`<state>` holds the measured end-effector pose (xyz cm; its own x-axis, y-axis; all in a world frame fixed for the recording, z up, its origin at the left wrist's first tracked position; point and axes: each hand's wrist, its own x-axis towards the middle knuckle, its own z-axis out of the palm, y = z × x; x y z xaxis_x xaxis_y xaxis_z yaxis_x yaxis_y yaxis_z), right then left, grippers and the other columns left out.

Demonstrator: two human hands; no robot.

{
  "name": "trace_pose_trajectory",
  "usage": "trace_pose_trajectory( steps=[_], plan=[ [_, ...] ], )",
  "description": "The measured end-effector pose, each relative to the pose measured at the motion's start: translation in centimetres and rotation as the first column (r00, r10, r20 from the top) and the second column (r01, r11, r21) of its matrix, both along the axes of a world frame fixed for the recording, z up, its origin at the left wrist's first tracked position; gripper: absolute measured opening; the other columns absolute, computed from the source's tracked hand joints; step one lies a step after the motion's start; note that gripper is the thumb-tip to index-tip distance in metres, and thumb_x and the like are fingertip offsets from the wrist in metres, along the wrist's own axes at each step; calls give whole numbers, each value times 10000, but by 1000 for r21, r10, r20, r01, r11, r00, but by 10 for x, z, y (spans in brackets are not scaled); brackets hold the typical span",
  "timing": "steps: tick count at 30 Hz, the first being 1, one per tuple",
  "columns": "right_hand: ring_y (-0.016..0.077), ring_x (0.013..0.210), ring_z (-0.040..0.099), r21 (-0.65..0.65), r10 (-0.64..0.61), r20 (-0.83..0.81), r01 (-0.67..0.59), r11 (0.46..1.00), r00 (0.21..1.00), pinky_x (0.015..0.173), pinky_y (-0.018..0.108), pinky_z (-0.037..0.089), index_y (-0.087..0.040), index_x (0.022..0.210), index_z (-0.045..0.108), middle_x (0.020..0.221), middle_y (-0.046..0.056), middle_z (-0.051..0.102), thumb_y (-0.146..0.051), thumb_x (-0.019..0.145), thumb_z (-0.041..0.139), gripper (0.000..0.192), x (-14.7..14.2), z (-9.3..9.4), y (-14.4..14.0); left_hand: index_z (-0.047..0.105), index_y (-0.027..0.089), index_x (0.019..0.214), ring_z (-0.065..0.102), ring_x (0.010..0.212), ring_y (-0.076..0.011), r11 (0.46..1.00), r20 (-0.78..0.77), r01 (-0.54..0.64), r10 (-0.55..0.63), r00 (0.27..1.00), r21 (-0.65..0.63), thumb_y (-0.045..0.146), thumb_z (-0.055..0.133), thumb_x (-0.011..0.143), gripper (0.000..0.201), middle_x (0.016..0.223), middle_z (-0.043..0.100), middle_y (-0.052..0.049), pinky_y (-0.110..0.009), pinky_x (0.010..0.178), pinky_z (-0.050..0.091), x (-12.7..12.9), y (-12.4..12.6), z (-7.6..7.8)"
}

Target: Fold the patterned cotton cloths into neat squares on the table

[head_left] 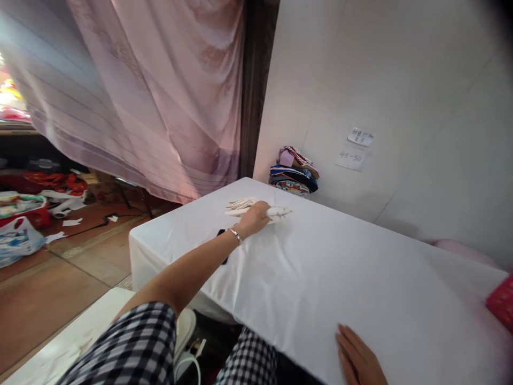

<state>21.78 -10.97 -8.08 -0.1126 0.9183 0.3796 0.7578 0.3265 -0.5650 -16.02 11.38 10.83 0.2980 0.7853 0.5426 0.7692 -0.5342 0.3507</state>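
Note:
My left hand (256, 218) reaches across the white-covered table (320, 267), its fingers closed around a folded white cloth (239, 204). The cloth's stacked layers show on the left of the hand, and a part with a faint pattern sticks out on the right. A small black object (221, 233) lies partly hidden under my left wrist. Near the table's front edge, my right hand (358, 355) rests flat on the cover with its fingers stretched out, holding nothing.
A pile of folded clothes (294, 171) stands against the wall beyond the far corner. A pink curtain (172, 96) hangs behind. At right is a red item (502, 302). Bags (20, 240) and scraps lie on the floor; a white surface (76, 339) stands at lower left.

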Motion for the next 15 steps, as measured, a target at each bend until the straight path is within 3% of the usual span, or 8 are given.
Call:
trace_pose_trajectory(
  steps=[2, 4, 8, 10, 11, 13, 15],
  plan=[
    [295, 1165, 505, -35, -32, 4, 32, 999, 999, 966, 507, 449, -400, 1137, 604, 1250, -11, 560, -431, 746, 568, 394, -7, 16, -8, 561, 156, 1035, 512, 1070, -215, 959, 31, 273, -276, 961, 70, 80, 513, 695, 352, 1091, 577, -91, -366, 950, 400, 28, -33, 6],
    [278, 1194, 477, -53, -148, -81, 144, 988, 986, 988, 474, 424, -311, 1281, 490, 1338, 30, 481, -441, 793, 523, 506, -11, 26, -13, 535, 174, 1100, 491, 1117, -220, 888, 58, 456, -458, 887, 55, 89, 505, 710, 400, 1140, 568, -88, -388, 977, 384, 54, -67, 5],
    [296, 1256, 379, 41, -386, -268, 410, 911, 883, 1008, 481, 370, -212, 1396, 278, 1423, 104, 336, -478, 799, 517, 696, -5, 26, -24, 513, 200, 1165, 499, 1126, -197, 697, 113, 702, -693, 712, -144, 101, 495, 744, 433, 1185, 564, -84, -363, 985, 391, 86, -120, -25],
    [304, 1280, 329, 103, -396, -242, 430, 897, 886, 1041, 505, 306, -188, 1372, 311, 1401, 121, 356, -474, 787, 542, 691, 3, 20, -32, 514, 224, 1180, 495, 1135, -190, 661, 150, 715, -702, 697, -228, 112, 493, 760, 435, 1197, 562, -72, -367, 993, 387, 93, -135, -48],
    [302, 1268, 344, 109, -392, -211, 420, 901, 896, 1041, 506, 302, -182, 1351, 344, 1373, 126, 390, -462, 793, 540, 653, 7, 16, -37, 509, 238, 1192, 474, 1162, -195, 680, 177, 690, -668, 722, -249, 130, 501, 769, 436, 1221, 547, -67, -381, 1009, 371, 94, -140, -59],
    [286, 1176, 449, 93, -380, -159, 397, 913, 911, 989, 485, 372, -183, 1284, 428, 1263, 124, 496, -430, 823, 509, 529, 15, 13, -48, 481, 251, 1225, 414, 1223, -218, 777, 263, 568, -508, 820, -272, 204, 550, 769, 463, 1296, 486, -69, -416, 1040, 334, 94, -148, -80],
    [260, 1053, 533, 121, -359, -127, 373, 920, 925, 902, 446, 448, -192, 1198, 507, 1131, 107, 571, -384, 854, 471, 396, 19, 18, -59, 430, 240, 1267, 398, 1234, -246, 858, 379, 378, -241, 894, -347, 299, 615, 737, 565, 1345, 430, -86, -429, 1026, 350, 93, -155, -97]
  ],
)
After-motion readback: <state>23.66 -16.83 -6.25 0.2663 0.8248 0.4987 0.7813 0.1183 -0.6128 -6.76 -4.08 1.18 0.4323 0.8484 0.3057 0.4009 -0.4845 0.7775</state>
